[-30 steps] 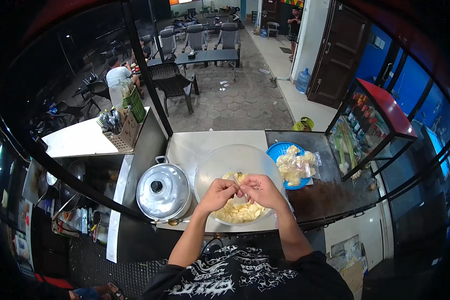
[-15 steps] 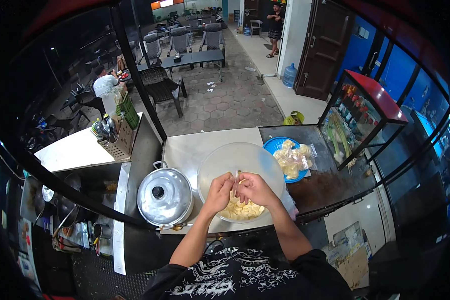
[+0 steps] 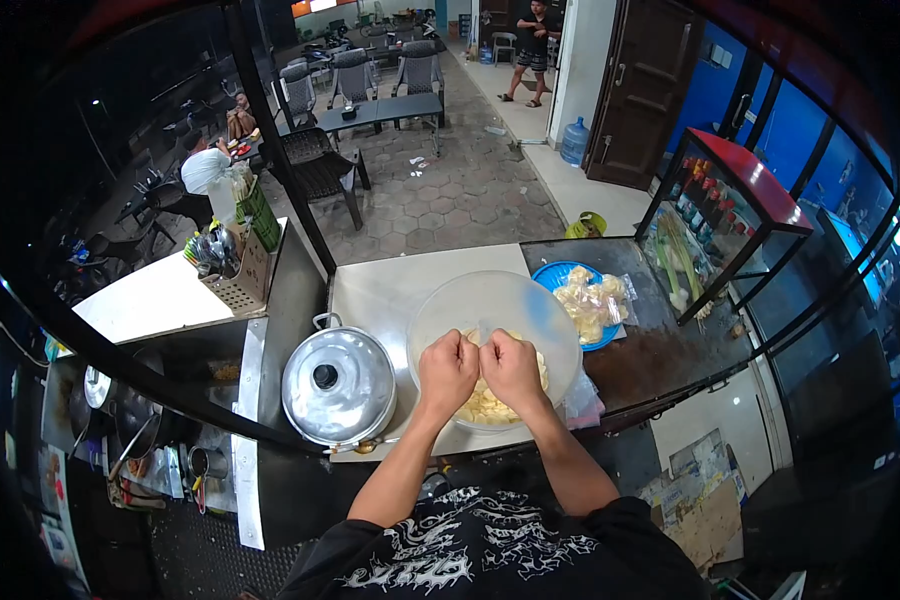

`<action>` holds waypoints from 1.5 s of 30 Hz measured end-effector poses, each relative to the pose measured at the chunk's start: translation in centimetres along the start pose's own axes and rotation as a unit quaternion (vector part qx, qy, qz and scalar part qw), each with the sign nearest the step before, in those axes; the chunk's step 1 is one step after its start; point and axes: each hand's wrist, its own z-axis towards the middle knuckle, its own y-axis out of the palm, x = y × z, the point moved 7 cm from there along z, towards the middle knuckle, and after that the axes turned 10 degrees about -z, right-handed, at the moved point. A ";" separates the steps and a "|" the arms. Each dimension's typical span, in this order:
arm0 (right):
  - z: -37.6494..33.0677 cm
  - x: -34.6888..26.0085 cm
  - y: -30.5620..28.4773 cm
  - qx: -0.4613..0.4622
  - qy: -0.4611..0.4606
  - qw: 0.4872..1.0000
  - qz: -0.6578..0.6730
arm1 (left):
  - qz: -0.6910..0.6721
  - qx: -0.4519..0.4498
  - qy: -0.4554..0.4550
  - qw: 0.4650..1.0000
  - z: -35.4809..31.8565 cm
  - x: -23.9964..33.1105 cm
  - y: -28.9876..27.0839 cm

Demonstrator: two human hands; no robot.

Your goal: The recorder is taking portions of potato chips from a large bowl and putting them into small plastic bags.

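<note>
A large translucent plastic tub [image 3: 448,300] stands on the counter in front of me. Pale yellow slices [image 3: 488,405] lie in the near part of its bottom. Over the tub, my left hand [image 3: 448,370] and my right hand [image 3: 511,370] are closed side by side, thumbs almost touching. A bit of clear plastic, seemingly a small bag, shows faintly between them; the rest is hidden by my fists. To the right of the tub, a blue plastic tray [image 3: 549,275] bears several clear bags [image 3: 588,302] of the same pale food.
A lidded aluminium pot [image 3: 338,388] stands left of the tub, with a spoon [image 3: 366,447] at its near side. A cutlery basket [image 3: 238,285] sits further left. Black frame posts [image 3: 285,150] rise ahead; a red-topped glass case [image 3: 745,190] stands right. People are beyond the counter.
My hands have gone from a fingertip pinch to closed fists, knuckles up, drawn close together. The view has shifted slightly. The person by the doorway has changed stance.
</note>
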 end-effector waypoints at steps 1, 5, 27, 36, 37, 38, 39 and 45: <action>-0.2 -0.3 -0.1 0.000 0.000 1.000 0.000 | -0.003 -0.012 -0.028 1.000 0.1 -0.3 0.1; -0.9 -0.7 -0.5 -0.044 0.042 0.998 0.036 | -0.061 -0.081 -0.094 0.990 -0.1 -0.6 -0.1; 0.7 3.9 -1.7 -0.230 0.037 0.931 0.281 | -0.415 -0.054 -0.318 0.851 -0.4 -6.3 0.4; 3.1 6.2 -3.5 -0.316 -0.024 0.929 0.191 | -0.326 -0.071 -0.293 0.896 0.3 -5.5 1.5; 3.4 6.5 -3.7 -0.318 -0.021 0.933 0.168 | -0.299 -0.072 -0.323 0.895 0.3 -5.7 1.8; 3.6 7.0 -3.6 -0.320 -0.022 0.932 0.171 | -0.296 -0.069 -0.325 0.896 0.4 -5.3 2.0; 3.9 7.6 -3.2 -0.321 -0.026 0.932 0.169 | -0.275 -0.064 -0.330 0.901 0.4 -4.9 2.2; 5.8 9.2 -4.4 -0.296 -0.055 0.949 0.091 | -0.030 -0.069 -0.052 0.996 2.1 1.5 1.4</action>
